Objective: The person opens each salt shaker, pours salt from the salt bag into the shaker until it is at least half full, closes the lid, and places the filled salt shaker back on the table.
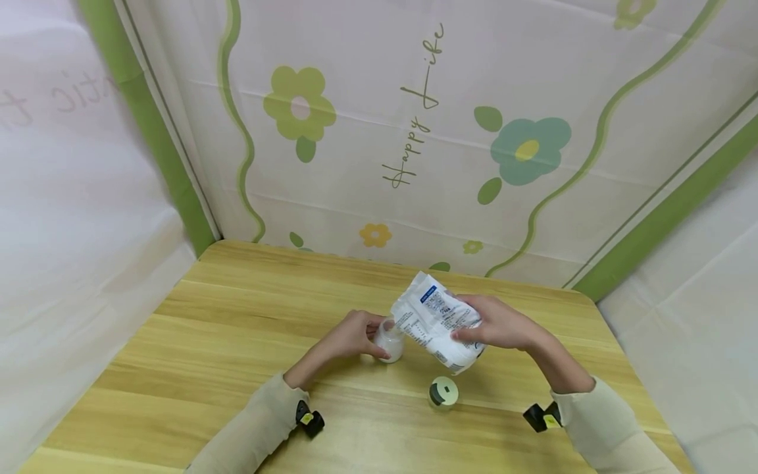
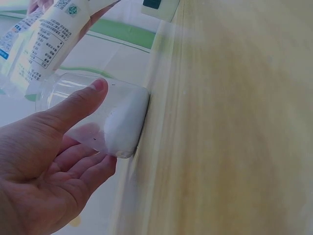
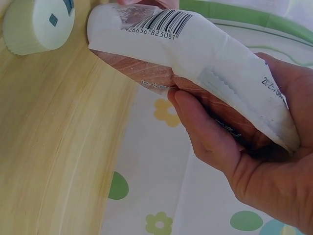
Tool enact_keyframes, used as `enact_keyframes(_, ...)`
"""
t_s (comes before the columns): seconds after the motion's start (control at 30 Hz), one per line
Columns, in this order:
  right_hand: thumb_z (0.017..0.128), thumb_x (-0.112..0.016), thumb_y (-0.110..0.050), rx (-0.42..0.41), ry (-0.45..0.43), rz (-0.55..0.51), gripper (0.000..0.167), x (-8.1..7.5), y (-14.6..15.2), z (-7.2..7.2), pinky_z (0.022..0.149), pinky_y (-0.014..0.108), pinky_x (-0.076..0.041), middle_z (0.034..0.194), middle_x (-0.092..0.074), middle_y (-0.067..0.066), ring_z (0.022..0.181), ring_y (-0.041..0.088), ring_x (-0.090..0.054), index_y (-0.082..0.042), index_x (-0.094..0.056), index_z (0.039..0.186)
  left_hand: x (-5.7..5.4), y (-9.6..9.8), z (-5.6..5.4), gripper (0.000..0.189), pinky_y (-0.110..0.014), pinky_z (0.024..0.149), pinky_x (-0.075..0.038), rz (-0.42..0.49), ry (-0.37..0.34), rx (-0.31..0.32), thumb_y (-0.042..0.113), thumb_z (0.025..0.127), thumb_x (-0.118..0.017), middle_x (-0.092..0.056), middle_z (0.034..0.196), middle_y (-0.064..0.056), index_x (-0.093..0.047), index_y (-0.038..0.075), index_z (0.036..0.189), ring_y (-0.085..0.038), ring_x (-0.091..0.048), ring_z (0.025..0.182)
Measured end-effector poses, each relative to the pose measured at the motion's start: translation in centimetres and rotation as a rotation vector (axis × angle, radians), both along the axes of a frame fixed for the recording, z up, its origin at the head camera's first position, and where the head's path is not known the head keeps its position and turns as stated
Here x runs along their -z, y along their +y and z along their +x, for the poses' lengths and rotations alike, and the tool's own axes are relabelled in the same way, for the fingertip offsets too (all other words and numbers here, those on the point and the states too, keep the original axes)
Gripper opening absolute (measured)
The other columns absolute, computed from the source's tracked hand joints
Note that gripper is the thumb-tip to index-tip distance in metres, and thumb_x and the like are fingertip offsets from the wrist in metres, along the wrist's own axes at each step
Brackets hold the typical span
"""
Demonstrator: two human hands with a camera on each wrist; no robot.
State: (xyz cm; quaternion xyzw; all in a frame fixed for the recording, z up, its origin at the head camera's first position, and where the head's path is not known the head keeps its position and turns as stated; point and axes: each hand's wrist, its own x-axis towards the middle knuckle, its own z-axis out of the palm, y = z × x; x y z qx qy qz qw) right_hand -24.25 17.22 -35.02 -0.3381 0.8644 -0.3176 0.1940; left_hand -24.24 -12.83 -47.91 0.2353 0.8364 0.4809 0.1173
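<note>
A clear jar (image 1: 389, 342) stands upright on the wooden table, with white powder or grains in its lower part. My left hand (image 1: 353, 336) grips its side, thumb on one face and fingers round the other, as the left wrist view shows with the jar (image 2: 122, 115). In my right hand (image 1: 500, 322) is a white printed packet (image 1: 438, 322), tilted so that its top end meets the jar's mouth. The right wrist view shows the packet's barcoded bottom (image 3: 161, 24) and brownish side. Whether anything is flowing out is hidden.
A pale green lid (image 1: 443, 392) with a dark patch lies on the table (image 1: 237, 342) in front of the packet. Printed fabric walls (image 1: 355, 164) enclose the table at the back and both sides. A black wrist device (image 1: 309, 419) sits at the left sleeve.
</note>
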Motion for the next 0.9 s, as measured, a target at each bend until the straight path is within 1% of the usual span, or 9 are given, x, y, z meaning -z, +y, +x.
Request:
enact_keyframes(0.13,0.089,-0.071,-0.016,0.001,-0.004,-0.001,0.057,0.06,-0.03,-0.03,0.072,0.026,-0.056,0.101,-0.072,0.007,0.080,0.009,-0.068,0.006,-0.050,0.138,0.05,-0.04,0.02,0.053,-0.023,0.081,-0.058,-0.002,0.000,-0.005,0.014,0.073,-0.090,-0.074,0.114,-0.009,-0.070,0.005,0.121,-0.012,-0.070,0.097)
enact_keyframes(0.3,0.090,-0.071,-0.017,0.001,0.002,0.000,0.063,0.06,0.20,-0.01,0.073,0.025,-0.055,0.102,-0.071,0.007,0.080,0.009,-0.067,0.007,-0.046,0.142,0.08,0.14,-0.02,0.054,-0.025,0.084,-0.058,-0.008,0.004,-0.006,0.015,0.072,-0.090,-0.074,0.116,-0.010,-0.070,0.005,0.121,-0.015,-0.070,0.101)
enact_keyframes(0.5,0.090,-0.070,-0.016,0.005,-0.018,-0.009,0.067,-0.07,0.41,0.10,0.071,0.025,-0.055,0.103,-0.071,0.008,0.080,0.010,-0.067,0.009,-0.041,0.145,0.05,0.42,-0.13,0.054,-0.028,0.088,-0.058,-0.015,0.011,-0.004,0.015,0.072,-0.090,-0.073,0.117,-0.010,-0.070,0.005,0.121,-0.018,-0.070,0.105)
enact_keyframes(0.9,0.090,-0.070,-0.018,-0.004,0.001,0.004,0.066,-0.13,0.13,-0.03,0.072,0.025,-0.055,0.102,-0.072,0.006,0.080,0.009,-0.067,0.007,-0.043,0.145,0.10,0.13,-0.05,0.054,-0.028,0.088,-0.058,-0.024,0.014,-0.013,0.015,0.072,-0.090,-0.073,0.117,-0.009,-0.070,0.006,0.121,-0.016,-0.070,0.104)
